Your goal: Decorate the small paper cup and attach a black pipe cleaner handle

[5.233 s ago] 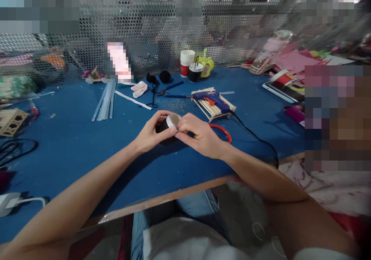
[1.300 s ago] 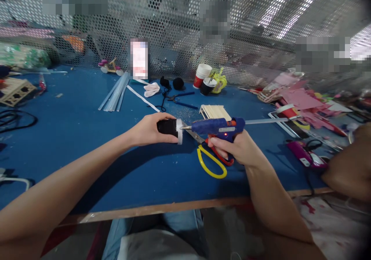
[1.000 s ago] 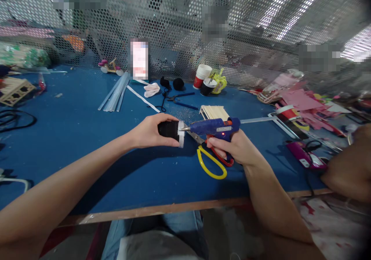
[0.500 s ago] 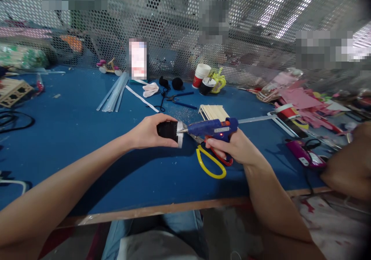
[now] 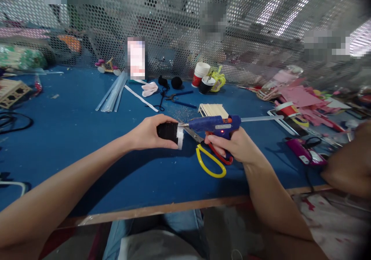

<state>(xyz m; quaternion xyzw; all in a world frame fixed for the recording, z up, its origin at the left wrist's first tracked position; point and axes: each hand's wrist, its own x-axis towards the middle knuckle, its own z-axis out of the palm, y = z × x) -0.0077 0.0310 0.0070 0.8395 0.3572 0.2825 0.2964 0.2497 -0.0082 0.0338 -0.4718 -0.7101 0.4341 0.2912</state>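
Observation:
My left hand (image 5: 146,133) is wrapped round a small black cup with a white rim (image 5: 171,132), held on its side above the blue table (image 5: 72,136). My right hand (image 5: 233,146) grips a blue hot glue gun (image 5: 213,124) by the handle, a red light lit on its body. The gun's metal nozzle touches the upper edge of the cup's white rim. A clear glue stick juts out of the gun's back to the right.
Yellow and red scissors (image 5: 210,159) lie under the gun. Behind are a stack of wooden sticks (image 5: 213,110), pliers (image 5: 176,96), paper cups (image 5: 203,76) and clear glue sticks (image 5: 111,93). Another person's arm (image 5: 348,167) rests at the right edge. A mesh screen closes the back.
Five seconds ago both hands held the cup. Since then the right hand holds the glue gun, and its nozzle has crept from the rim's middle up to its top edge.

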